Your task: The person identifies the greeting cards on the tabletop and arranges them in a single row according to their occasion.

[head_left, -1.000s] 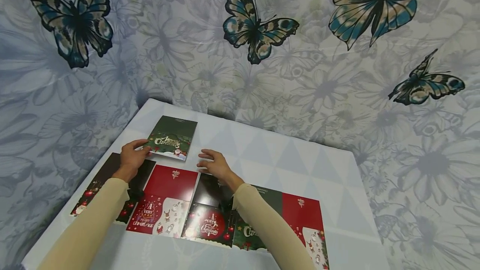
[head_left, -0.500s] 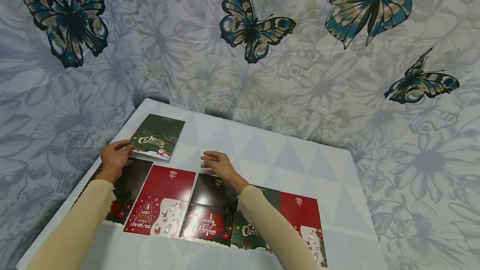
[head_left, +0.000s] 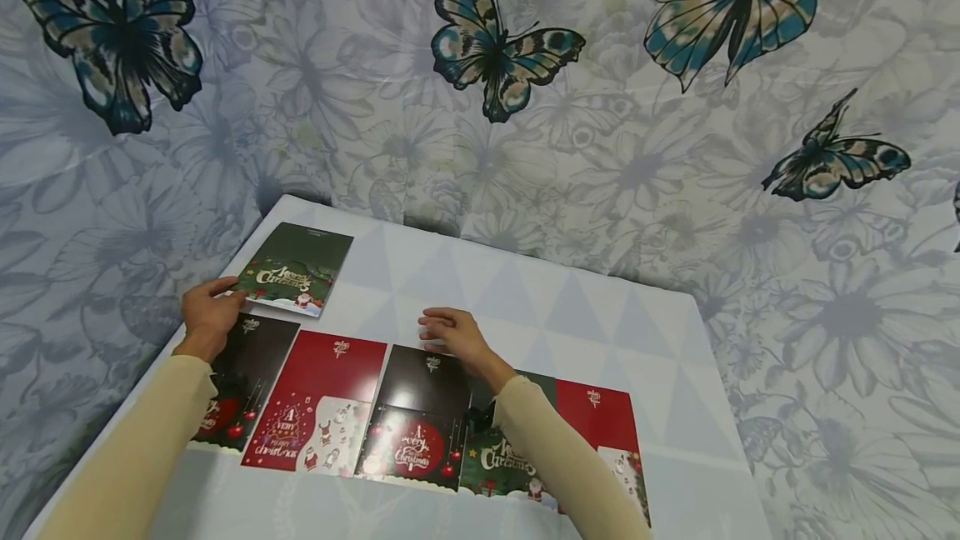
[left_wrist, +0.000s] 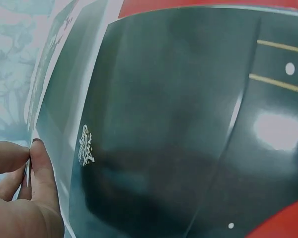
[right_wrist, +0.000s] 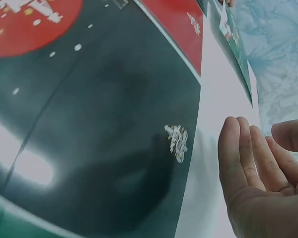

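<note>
My left hand (head_left: 207, 317) pinches the left edge of a green "Merry Christmas" card (head_left: 296, 272) at the table's far left. In the left wrist view the thumb and fingers (left_wrist: 44, 171) meet on that card's thin edge. My right hand (head_left: 457, 336) holds nothing and hovers over the top edge of a black Christmas card (head_left: 416, 444); in the right wrist view its fingers (right_wrist: 232, 153) are nearly straight. Left of that card lie a red card (head_left: 330, 365) and another black card (head_left: 262, 369), partly behind the left arm.
To the right, another green card (head_left: 480, 473) and a red one (head_left: 600, 415) continue the row, partly hidden by the right sleeve. The white patterned table (head_left: 570, 315) meets a flowered butterfly backdrop (head_left: 360, 132) at its back edge.
My left hand has moved the green card leftward, to above the left black card. The right hand has drifted slightly right. The view has shifted a little.
</note>
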Demonstrator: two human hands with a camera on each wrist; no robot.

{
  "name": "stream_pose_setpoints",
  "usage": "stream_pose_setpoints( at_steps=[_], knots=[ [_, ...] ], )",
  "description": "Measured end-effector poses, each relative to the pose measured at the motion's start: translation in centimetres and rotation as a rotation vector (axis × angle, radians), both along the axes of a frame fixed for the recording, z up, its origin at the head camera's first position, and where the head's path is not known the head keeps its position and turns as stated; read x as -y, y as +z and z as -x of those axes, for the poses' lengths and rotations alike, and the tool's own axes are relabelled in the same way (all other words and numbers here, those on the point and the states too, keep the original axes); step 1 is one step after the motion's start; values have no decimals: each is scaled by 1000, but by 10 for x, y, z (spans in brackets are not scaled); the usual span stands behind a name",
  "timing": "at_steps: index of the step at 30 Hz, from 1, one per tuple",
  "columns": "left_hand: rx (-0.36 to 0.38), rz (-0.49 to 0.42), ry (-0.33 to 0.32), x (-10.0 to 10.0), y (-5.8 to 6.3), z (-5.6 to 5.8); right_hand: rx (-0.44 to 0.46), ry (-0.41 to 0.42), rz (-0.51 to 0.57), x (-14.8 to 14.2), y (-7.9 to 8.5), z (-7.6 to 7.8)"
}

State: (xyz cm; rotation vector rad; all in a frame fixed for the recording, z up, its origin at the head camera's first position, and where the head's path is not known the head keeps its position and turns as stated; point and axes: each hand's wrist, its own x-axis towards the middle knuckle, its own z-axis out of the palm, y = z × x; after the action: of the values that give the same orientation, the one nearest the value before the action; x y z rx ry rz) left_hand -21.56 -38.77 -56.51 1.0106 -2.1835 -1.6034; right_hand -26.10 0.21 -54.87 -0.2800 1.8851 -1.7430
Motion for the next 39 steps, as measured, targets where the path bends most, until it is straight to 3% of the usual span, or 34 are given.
stream_pose_setpoints(
  at_steps=[7, 12, 16, 27, 34, 39],
  knots=[
    [6, -43, 15, 4, 2, 4, -14, 1, -10, -14, -6, 1],
    [69, 19, 49, 3, 4, 3, -16, -7, -25, -23, -10, 1],
    [70, 42, 59, 0, 5, 3, -15, -14, -16, -28, -10, 1],
    [54, 159, 26, -11, 7, 3, -8, -28, -8, -42, -13, 1],
    [55, 141, 25, -13, 11, 2, -44, -46, -25, -62, -8, -1],
    [27, 146, -29, -22, 16, 1, -41, -70, -26, -83, -3, -3]
  ],
)
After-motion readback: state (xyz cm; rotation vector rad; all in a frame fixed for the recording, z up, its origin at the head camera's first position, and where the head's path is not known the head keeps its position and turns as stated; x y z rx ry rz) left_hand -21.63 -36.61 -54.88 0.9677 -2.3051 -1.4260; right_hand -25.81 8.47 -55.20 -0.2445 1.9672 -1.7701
